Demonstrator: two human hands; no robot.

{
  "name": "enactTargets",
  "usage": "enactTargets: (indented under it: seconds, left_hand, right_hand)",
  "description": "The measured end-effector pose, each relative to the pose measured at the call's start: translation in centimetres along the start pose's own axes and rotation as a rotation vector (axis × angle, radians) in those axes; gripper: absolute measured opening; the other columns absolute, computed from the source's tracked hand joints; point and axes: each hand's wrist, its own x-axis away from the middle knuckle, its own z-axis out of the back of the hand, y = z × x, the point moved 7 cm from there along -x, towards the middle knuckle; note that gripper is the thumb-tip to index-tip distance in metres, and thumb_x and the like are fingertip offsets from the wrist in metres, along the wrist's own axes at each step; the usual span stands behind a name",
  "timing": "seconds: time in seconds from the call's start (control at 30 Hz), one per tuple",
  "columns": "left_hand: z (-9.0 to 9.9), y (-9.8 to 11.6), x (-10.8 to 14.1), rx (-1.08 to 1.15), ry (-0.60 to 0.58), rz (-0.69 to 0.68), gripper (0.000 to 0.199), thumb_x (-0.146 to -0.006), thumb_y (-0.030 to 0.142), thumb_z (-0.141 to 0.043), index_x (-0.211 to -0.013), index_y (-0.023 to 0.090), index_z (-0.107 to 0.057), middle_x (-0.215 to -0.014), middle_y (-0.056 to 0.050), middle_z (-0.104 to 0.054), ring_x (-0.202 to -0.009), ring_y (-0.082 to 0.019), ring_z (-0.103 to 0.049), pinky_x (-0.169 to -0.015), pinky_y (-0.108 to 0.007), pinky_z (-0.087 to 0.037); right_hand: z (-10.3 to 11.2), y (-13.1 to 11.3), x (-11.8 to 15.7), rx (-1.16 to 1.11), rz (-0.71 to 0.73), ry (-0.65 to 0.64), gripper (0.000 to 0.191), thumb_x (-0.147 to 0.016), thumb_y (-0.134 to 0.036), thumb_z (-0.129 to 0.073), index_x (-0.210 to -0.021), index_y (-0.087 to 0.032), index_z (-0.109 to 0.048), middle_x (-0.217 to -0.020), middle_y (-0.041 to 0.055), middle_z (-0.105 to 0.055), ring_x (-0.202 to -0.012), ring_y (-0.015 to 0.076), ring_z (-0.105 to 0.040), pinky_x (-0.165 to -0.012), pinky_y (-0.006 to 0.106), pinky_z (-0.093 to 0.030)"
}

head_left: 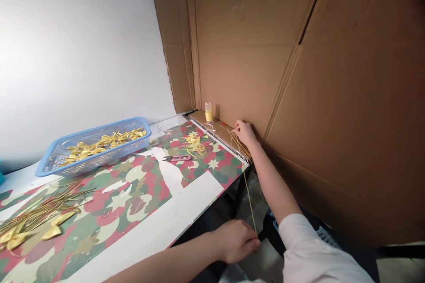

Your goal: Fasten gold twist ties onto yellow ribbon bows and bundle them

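A thin yellow cord (249,194) runs from the table's right corner down to my left hand (236,241), whose fingers are pinched on its lower end below the table edge. My right hand (244,132) is at the far right edge of the table, thumb and fingers closed on strands of yellow cord (237,143) that lie along the cardboard strip. Left of it, a small heap of yellow bows and thread ends (195,143) rests on the patterned sheet, with pink-handled thread snips (177,158) beside it.
A blue basket (93,166) of yellow bows stands by the white wall. Gold cords (49,208) and loose bows (56,226) lie at the left. A small bottle with yellow contents (209,112) stands near the tall cardboard wall (245,53) on the right.
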Motion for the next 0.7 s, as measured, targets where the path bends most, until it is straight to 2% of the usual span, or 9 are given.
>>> enactTargets:
  seconds: [0.2, 0.37, 0.7]
  left_hand:
    - [-0.1, 0.06, -0.02, -0.046, 0.013, -0.018, 0.028, -0.095, 0.028, -0.043, -0.075, 0.018, -0.06, -0.081, -0.007, -0.071, -0.074, -0.018, -0.065, -0.063, -0.027, -0.043]
    - [-0.3, -0.01, -0.04, -0.08, -0.033, 0.003, 0.028, -0.096, 0.029, -0.041, -0.08, 0.017, -0.061, -0.086, -0.007, -0.072, -0.079, -0.019, -0.067, -0.065, -0.027, -0.045]
    - [-0.49, -0.14, 0.07, -0.082, -0.06, 0.032, 0.028, -0.096, 0.032, -0.041, -0.083, 0.018, -0.062, -0.09, -0.007, -0.073, -0.083, -0.021, -0.068, -0.068, -0.028, -0.048]
  right_hand:
    - [0.15, 0.11, -0.02, 0.065, -0.062, 0.014, 0.012, -0.079, -0.018, -0.071, -0.071, -0.016, -0.061, -0.072, 0.0052, -0.068, -0.064, 0.0143, -0.059, -0.064, 0.024, -0.042]
    - [0.32, -0.01, -0.07, 0.116, -0.102, 0.014, 0.014, -0.078, -0.022, -0.072, -0.069, -0.016, -0.064, -0.074, 0.0059, -0.07, -0.068, 0.0158, -0.062, -0.067, 0.024, -0.044]
    - [-0.34, 0.86, -0.15, 0.029, -0.103, 0.066, 0.014, -0.076, -0.023, -0.073, -0.064, -0.017, -0.069, -0.068, 0.0057, -0.072, -0.064, 0.0158, -0.065, -0.064, 0.024, -0.046]
